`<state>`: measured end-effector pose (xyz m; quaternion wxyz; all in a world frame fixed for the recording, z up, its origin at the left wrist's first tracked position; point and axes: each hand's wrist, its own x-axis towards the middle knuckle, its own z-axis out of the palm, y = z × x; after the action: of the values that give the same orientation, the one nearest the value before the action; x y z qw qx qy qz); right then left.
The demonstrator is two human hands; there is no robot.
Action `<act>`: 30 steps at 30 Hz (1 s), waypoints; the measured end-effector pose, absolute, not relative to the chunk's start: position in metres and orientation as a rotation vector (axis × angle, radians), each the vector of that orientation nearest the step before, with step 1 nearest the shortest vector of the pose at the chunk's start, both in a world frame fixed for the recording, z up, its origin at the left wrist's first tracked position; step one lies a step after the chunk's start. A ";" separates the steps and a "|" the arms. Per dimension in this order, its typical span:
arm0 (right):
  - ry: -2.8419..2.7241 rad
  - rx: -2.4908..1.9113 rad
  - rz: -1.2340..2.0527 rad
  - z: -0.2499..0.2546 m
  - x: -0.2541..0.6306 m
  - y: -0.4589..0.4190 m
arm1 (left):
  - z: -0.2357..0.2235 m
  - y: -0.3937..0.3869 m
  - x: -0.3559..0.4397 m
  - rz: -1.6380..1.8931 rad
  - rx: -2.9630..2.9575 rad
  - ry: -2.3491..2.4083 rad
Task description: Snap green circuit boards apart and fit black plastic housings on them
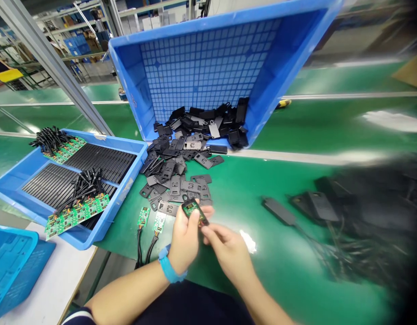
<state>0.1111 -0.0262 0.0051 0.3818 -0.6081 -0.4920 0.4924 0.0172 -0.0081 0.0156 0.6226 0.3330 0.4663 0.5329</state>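
A small black plastic case (205, 220) with a green circuit board (189, 207) seated in it rests in my left hand (185, 237), thumb pressed on top. My right hand (229, 248) pinches at the near end of the same case, by some thin coloured wires; whether a cable is between those fingertips is hidden. Two loose circuit boards (144, 216) with black cables lie on the green table left of my hands. Just beyond, flat black cover plates (176, 185) are spread in a pile.
A blue crate (208, 18) lies tipped on its side, black plastic parts (213, 128) spilling from it. At left, a shallow blue tray (125, 192) holds black strips and wired boards (78, 214). Blurred black cased units with cables (322, 207) heap at right. A blue basket (22, 271) stands lower left.
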 end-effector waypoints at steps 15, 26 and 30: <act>-2.144 -1.386 0.432 -0.012 0.128 0.079 | 0.025 0.011 -0.043 1.168 0.502 1.040; -2.059 -1.313 0.991 0.029 0.154 0.040 | 0.013 0.009 -0.024 1.037 0.632 0.929; -2.120 -1.255 1.036 0.044 0.154 0.028 | 0.017 0.001 -0.015 0.887 0.893 0.989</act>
<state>0.1537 0.0280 0.0441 0.2322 -0.4566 -0.7716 0.3771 -0.0148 0.0013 0.0166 0.6964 0.4004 0.4434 0.3976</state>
